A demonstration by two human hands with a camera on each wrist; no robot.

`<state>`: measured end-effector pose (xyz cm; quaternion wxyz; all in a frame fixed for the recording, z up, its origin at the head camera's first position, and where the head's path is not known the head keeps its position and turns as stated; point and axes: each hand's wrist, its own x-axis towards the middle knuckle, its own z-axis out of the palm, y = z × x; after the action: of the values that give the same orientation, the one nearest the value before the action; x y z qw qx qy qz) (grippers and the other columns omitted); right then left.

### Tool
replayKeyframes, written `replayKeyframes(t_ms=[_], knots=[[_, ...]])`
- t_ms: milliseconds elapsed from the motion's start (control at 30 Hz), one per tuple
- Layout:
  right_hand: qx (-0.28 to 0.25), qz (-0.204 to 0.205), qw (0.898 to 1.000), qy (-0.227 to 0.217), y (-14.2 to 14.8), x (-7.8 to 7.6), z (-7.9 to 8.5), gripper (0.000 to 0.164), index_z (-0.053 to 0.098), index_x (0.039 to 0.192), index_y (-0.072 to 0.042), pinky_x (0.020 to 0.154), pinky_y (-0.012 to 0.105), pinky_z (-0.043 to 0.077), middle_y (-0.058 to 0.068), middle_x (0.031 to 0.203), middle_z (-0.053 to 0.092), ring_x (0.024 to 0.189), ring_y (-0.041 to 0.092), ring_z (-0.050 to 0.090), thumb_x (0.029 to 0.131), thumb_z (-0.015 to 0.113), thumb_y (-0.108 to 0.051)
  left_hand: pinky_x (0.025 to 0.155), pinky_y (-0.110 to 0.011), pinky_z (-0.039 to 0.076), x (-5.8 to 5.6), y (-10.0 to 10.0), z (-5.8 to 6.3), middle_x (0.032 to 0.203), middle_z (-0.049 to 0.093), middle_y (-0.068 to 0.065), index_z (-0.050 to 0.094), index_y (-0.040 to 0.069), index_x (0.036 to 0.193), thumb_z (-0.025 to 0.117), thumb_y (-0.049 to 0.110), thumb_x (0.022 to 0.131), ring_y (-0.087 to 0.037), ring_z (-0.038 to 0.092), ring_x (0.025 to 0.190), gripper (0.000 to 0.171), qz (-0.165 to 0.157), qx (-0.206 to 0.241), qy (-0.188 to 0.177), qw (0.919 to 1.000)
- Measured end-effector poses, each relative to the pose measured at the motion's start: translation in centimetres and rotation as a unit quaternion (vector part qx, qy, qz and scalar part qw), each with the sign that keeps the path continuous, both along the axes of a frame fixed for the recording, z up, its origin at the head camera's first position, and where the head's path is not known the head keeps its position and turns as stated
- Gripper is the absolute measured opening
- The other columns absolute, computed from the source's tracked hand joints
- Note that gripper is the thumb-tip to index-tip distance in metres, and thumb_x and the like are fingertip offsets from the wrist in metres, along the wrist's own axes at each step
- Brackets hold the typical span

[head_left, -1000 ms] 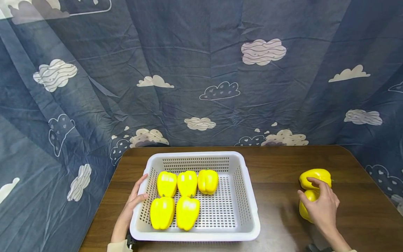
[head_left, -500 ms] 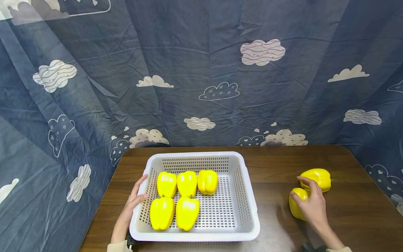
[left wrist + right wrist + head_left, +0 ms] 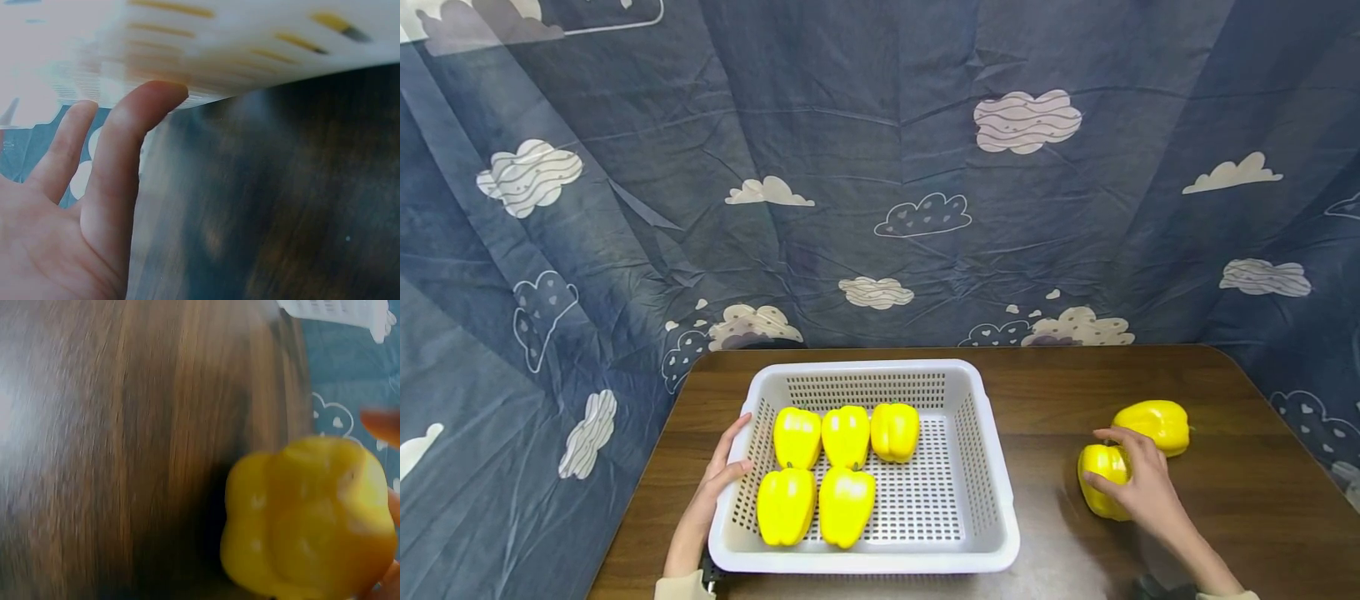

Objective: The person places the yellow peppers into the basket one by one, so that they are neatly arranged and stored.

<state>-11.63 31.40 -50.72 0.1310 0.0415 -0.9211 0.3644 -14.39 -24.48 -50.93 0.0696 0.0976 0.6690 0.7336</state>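
Note:
A yellow bell pepper is gripped by my right hand, between thumb and fingers, over the right part of the table. Close up in the right wrist view, that pepper shows its lobed end, with only bits of fingers at the edge. Behind the hand lies another yellow bell pepper on its side. My left hand rests its thumb and fingertips against the left side of the white plastic basket. In the left wrist view, fingers touch the basket's slotted wall.
Several yellow bell peppers sit in the left part of the basket, in two rows. Bare basket floor shows to their right. The brown wooden table ends against a dark blue cloud-patterned curtain.
My right hand has moved left with the pepper it grips, away from the other loose pepper. The left hand and the basket have stayed in place.

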Motion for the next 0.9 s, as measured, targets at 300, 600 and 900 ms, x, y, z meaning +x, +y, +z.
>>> replayKeyframes(t_ms=[300, 600, 900], knots=[[0.026, 0.049, 0.997, -0.051, 0.2, 0.2, 0.0, 0.074, 0.048, 0.126, 0.001, 0.076, 0.065, 0.033, 0.031, 0.13, 0.03, 0.114, 0.05, 0.028, 0.064, 0.085, -0.012, 0.093, -0.051, 0.035, 0.0, 0.0, 0.0, 0.156, 0.003, -0.02, 0.016, 0.018, 0.151, 0.037, 0.008, 0.092, -0.047, 0.019, 0.132, 0.064, -0.003, 0.005, -0.007, 1.0], [0.015, 0.04, 0.999, -0.034, -1.2, -0.8, 0.8, 0.069, 0.048, 0.129, -0.002, 0.077, 0.064, 0.037, 0.027, 0.124, 0.037, 0.11, 0.044, 0.037, 0.071, 0.083, -0.015, 0.092, -0.05, 0.037, 0.0, 0.1, 0.0, 0.155, 0.004, -0.023, 0.016, 0.018, 0.151, 0.037, 0.008, 0.091, -0.052, 0.021, 0.131, 0.064, -0.002, 0.005, -0.004, 1.0], [-0.01, 0.027, 1.0, 0.001, -3.0, -1.5, 2.9, 0.068, 0.047, 0.134, -0.007, 0.07, 0.046, 0.043, 0.018, 0.119, 0.043, 0.1, 0.032, 0.045, 0.076, 0.079, -0.021, 0.092, -0.053, 0.036, -0.1, 0.1, -0.1, 0.155, 0.005, -0.023, 0.016, 0.016, 0.15, 0.037, 0.008, 0.091, -0.052, 0.022, 0.13, 0.064, 0.002, 0.001, 0.005, 1.0]])
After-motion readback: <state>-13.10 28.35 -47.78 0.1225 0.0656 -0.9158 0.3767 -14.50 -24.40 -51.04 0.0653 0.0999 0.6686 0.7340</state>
